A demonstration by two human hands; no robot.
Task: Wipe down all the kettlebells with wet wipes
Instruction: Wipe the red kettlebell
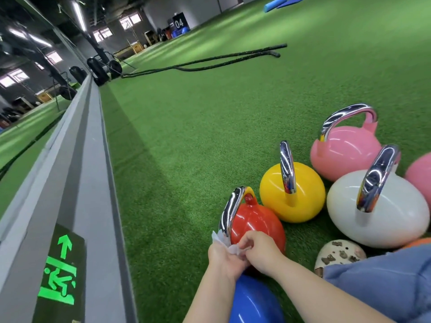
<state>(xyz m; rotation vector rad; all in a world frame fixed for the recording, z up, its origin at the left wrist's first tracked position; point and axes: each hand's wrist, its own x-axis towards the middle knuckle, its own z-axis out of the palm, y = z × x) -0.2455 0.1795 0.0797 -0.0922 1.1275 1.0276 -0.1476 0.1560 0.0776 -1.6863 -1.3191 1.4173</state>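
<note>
The left hand (223, 261) and right hand (260, 249) both pinch a crumpled white wet wipe (229, 245) against the glossy red kettlebell with chrome handle (255, 223). Right of it stand yellow (275, 190), white (391, 220) and pink (345, 152) kettlebells.

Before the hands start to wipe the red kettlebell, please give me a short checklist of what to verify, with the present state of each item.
1. Wet wipe in hand: ok, left hand and right hand both pinch it.
2. Wipe unfolded flat: not ok, bunched.
3. Red kettlebell within reach: ok, right behind the hands.
4. Red kettlebell upright on the turf: ok.
5. Wipe wet enough: cannot tell.
</note>
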